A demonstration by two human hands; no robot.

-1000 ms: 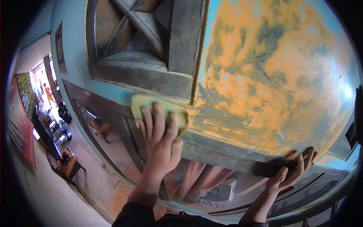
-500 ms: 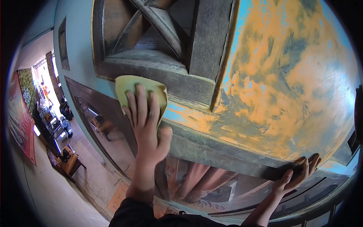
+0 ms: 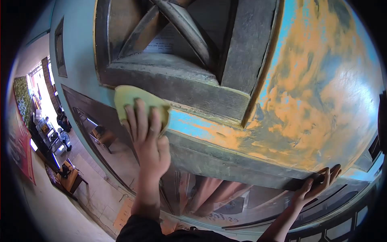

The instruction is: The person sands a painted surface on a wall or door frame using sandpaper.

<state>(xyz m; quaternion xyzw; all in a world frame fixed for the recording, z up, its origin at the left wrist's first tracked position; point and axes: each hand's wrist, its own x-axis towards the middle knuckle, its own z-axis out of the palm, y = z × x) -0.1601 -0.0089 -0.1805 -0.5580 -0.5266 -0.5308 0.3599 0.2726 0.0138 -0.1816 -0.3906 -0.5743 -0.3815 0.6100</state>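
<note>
My left hand (image 3: 150,145) presses a yellow-green sheet of sandpaper (image 3: 129,97) against the wall strip just below the dark wooden window frame (image 3: 193,86). Its fingers lie stretched over the sheet, with the thumb at the right side. On the right, my right hand (image 3: 316,188) rests against the lower edge of the patchy wall (image 3: 298,125), at the dark wooden beam (image 3: 225,161). Its fingers are extended and it holds nothing visible. Orange, grey and light-blue patches cover that wall.
Below the beam is a glass pane (image 3: 229,201) with a reddish curtain (image 3: 207,191) and lettering. To the left, a tiled passage (image 3: 96,181) holds a wooden chair (image 3: 72,177) and a fan (image 3: 64,137). A red banner (image 3: 20,145) hangs at far left.
My left hand and the sandpaper have slid left along the wall, away from the window frame's lower right corner. The view has shifted slightly. My right hand stays in place.
</note>
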